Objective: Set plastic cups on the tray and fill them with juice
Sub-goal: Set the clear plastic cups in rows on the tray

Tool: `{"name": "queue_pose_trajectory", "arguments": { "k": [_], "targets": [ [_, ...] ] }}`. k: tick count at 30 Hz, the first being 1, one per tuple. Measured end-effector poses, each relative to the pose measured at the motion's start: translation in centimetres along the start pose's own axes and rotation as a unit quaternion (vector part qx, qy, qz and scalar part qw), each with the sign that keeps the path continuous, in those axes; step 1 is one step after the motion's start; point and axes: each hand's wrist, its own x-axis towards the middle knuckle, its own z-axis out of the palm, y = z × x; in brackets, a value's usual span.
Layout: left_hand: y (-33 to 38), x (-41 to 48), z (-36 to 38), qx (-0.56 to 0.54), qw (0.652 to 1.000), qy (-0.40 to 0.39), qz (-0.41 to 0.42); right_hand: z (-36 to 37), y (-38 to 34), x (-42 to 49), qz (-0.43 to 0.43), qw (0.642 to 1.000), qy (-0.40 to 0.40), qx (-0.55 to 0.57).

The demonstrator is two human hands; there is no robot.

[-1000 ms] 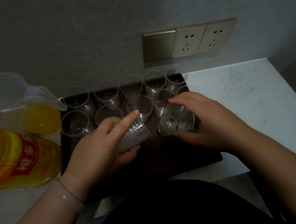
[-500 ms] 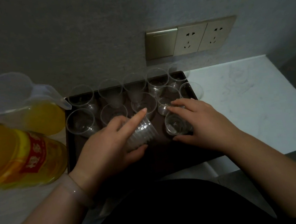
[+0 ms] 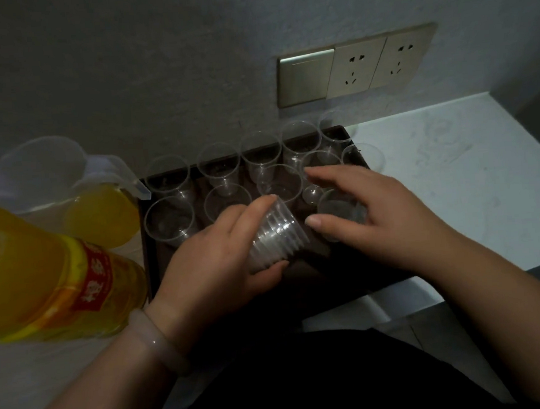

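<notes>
The newest clear plastic cup (image 3: 339,207) stands upright on the dark tray (image 3: 149,254), starting a third line in front of two rows of empty cups (image 3: 218,163) by the wall. My right hand (image 3: 375,216) arches over it, fingers loosely spread and thumb just beside its rim; I cannot tell whether I touch it. My left hand (image 3: 221,255) grips the stack of cups (image 3: 275,236) on its side above the tray's middle. By my reckoning, setting out is well along, and pouring hasn't begun. The juice bottle (image 3: 43,277) and the pitcher (image 3: 69,192) wait at my left.
</notes>
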Motion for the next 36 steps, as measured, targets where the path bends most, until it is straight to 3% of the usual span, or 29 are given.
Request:
{"name": "queue_pose_trajectory", "arguments": {
  "k": [4,11,15,19,26,36],
  "targets": [
    [0.0,0.0,-0.4,-0.011,1.0,0.008,0.016,0.4,-1.1,0.6,0.035,0.992,-0.104,0.063],
    [0.0,-0.1,-0.6,-0.037,0.999,0.008,0.014,0.2,-0.8,1.7,0.044,0.978,-0.14,0.149],
    [0.2,0.3,-0.5,-0.043,0.999,0.003,-0.022,-0.5,-0.1,2.0,0.044,0.978,-0.124,0.161],
    [0.0,0.0,-0.3,-0.023,0.998,0.003,-0.051,-1.7,0.8,2.4,0.038,0.98,-0.021,0.197],
    [-0.7,-1.3,-0.2,-0.022,0.994,0.018,-0.102,-2.5,0.0,2.7,-0.026,0.994,0.081,0.071],
    [-3.2,-3.2,-1.3,-0.011,0.996,-0.005,-0.092,0.4,-1.0,2.0,-0.038,0.997,0.003,-0.069]
  ]
}}
